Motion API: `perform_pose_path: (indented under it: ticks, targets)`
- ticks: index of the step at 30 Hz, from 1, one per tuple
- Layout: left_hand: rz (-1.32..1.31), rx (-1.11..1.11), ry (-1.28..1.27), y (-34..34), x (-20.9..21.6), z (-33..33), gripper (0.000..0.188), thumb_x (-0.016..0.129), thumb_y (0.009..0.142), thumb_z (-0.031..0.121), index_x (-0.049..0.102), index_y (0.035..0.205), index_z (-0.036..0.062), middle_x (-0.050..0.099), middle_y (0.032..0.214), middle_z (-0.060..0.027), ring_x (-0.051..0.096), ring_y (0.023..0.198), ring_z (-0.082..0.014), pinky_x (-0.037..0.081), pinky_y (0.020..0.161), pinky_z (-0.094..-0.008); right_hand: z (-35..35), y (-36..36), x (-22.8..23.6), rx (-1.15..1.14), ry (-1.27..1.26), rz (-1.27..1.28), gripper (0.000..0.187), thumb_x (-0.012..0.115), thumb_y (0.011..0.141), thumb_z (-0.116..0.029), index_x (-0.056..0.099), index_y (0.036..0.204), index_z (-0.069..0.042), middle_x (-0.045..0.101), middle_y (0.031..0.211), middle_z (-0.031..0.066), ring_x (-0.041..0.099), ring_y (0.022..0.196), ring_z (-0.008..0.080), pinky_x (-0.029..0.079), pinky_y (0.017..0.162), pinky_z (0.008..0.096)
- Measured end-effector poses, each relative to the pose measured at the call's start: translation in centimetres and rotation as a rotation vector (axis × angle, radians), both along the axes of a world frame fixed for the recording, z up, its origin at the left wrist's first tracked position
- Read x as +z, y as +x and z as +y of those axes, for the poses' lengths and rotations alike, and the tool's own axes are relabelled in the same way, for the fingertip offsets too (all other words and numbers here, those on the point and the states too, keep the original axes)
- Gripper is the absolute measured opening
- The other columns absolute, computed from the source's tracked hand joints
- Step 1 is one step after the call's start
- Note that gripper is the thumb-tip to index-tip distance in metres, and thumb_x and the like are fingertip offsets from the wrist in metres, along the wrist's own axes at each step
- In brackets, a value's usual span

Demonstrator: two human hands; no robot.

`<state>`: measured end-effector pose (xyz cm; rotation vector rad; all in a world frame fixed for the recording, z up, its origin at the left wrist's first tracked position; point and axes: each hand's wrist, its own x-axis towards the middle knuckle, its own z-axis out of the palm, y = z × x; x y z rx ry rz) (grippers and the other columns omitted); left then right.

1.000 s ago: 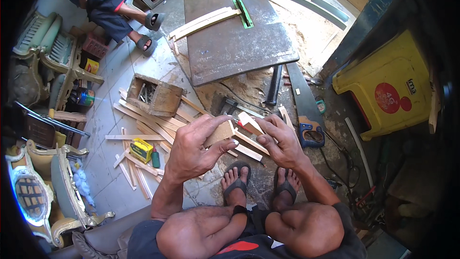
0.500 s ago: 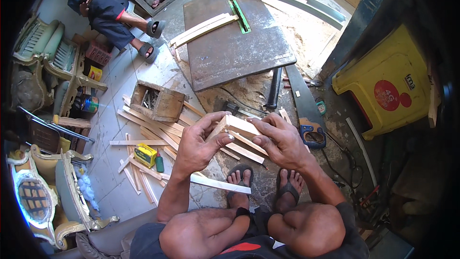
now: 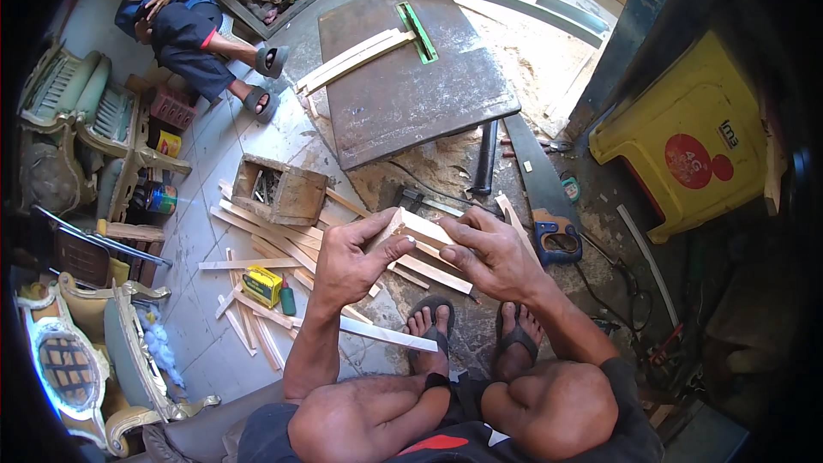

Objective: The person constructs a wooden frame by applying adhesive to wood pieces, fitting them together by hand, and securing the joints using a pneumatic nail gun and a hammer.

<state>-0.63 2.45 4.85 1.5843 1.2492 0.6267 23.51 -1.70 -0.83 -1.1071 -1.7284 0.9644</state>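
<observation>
Above my feet, a short pale block of wood (image 3: 422, 227) is held up between both hands. My left hand (image 3: 350, 266) grips its left end, thumb on the near side and fingers behind. At the right end, my right hand (image 3: 497, 259) pinches it with thumb and fingers. Whether the block is one piece or several laid together I cannot tell; the fingers cover its ends. Below and behind the hands, loose wooden strips (image 3: 283, 240) lie on the floor, one long strip (image 3: 390, 333) beneath my left wrist.
Ahead stands a dark saw table (image 3: 411, 77) with a green blade slot. A wooden box of metal bits (image 3: 287, 193), a yellow box (image 3: 262, 285), a green bottle (image 3: 287, 298) and a handsaw (image 3: 549, 197) lie around me. A yellow stool (image 3: 686, 146) is at right. Another person (image 3: 184, 30) sits far left.
Both hands have come slightly lower and nearer with the block, which is tilted a little more. Both still grip it. The whole view has shifted slightly.
</observation>
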Motion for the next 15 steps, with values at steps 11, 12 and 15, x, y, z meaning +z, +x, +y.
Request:
perform_pose_path:
  ticks: [11,12,15]
  targets:
    - [0.051,0.034,-0.171,-1.3,-1.5,3.4,0.047,0.080,0.097,0.024,0.070,0.135,-0.0021,0.067,0.081,0.0034,0.052,0.064,-0.0021,0.044,0.056,-0.0223,1.6,-0.8,-5.3,-0.182,-0.126,0.018,0.035,0.063,0.105,-0.028,0.070,0.126,0.000,0.060,0.089,0.0163,0.062,0.083,0.0308,0.050,0.076,0.0406]
    - [0.006,0.081,-0.168,-1.4,-2.2,3.3,0.048,0.079,0.098,0.024,0.069,0.135,-0.0040,0.072,0.086,-0.0011,0.053,0.063,-0.0032,0.042,0.055,-0.0213,1.2,0.0,-6.8,-0.237,-0.106,-0.010,0.035,0.063,0.106,-0.029,0.070,0.124,0.001,0.061,0.088,0.0158,0.063,0.082,0.0302,0.050,0.076,0.0411]
    - [-0.143,0.146,-0.225,-2.1,-4.6,2.3,0.050,0.076,0.100,0.030,0.067,0.134,-0.0049,0.077,0.094,-0.0089,0.057,0.062,-0.0053,0.043,0.054,-0.0201,0.1,3.3,-10.7,-0.396,-0.293,-0.133,0.043,0.065,0.104,-0.038,0.072,0.117,0.002,0.068,0.101,0.0214,0.069,0.088,0.0365,0.054,0.081,0.0443]
